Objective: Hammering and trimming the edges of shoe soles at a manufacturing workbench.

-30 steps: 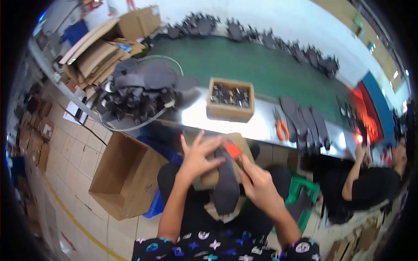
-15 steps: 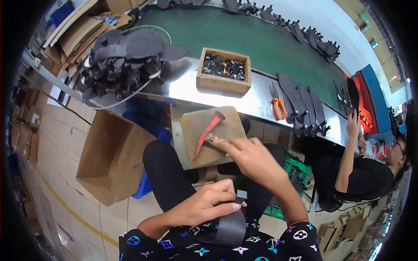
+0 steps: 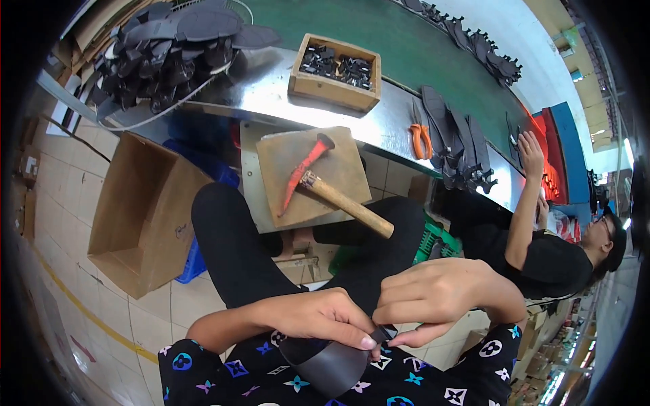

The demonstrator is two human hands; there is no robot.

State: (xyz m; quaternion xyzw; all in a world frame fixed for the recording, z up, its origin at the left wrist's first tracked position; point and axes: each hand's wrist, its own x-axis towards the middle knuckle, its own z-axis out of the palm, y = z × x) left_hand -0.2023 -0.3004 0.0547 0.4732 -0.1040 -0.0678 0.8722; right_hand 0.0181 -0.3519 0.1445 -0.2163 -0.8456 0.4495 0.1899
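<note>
A dark curved piece is held low over the person's lap, against the patterned shirt. Its long axis runs mostly sideways; the broad, bowed band lies toward the left and bulges down toward the body, while a narrow end points right and slightly away from the person. The left hand lies over its upper edge, fingers closed on it near the narrow end. The right hand has thumb and curled fingers drawn together around that narrow end, which partly hides it.

Between the lap and the table sits a tan board. A hammer rests on it, its red head slanting across the board, its wooden handle reaching over the near edge toward the right knee. On the table are a wooden box of small black parts, orange-handled pliers and, just beside these, several dark soles. A cardboard box stands left of the knees; a co-worker sits to the right.
</note>
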